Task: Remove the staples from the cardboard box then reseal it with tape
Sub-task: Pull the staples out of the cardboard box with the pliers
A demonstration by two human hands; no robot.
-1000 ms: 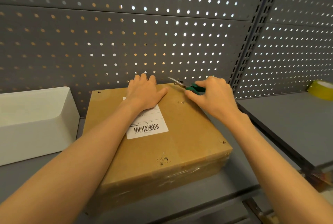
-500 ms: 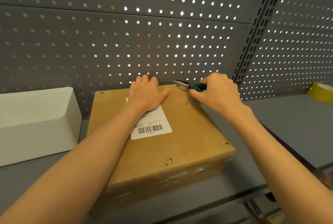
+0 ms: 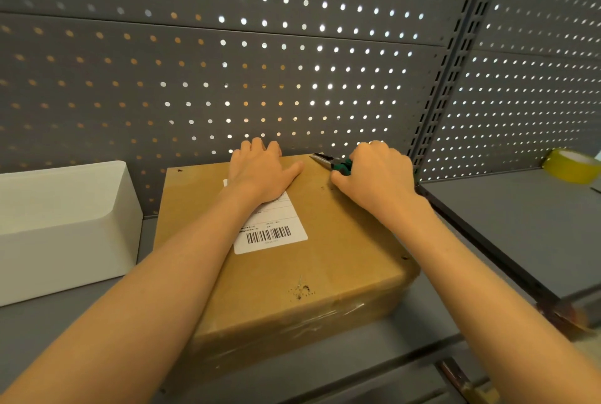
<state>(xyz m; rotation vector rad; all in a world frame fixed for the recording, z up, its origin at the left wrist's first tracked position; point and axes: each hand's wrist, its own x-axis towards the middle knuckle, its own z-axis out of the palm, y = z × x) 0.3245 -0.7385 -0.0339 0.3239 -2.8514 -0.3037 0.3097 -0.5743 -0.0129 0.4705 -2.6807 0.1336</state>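
Barely anything has shifted: left hand (image 3: 260,172) is pressing flat, fingers together, on the box (image 3: 292,260) at its far edge; right hand (image 3: 377,176) is gripping green-handled pliers (image 3: 328,163) at the far right corner.

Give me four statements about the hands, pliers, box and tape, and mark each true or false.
1. The left hand lies flat on the box. True.
2. The right hand grips green-handled pliers. True.
3. The tape sits on the box. False: it sits on the shelf to the right.
4. The label is on the white bin. False: it is on the box top.
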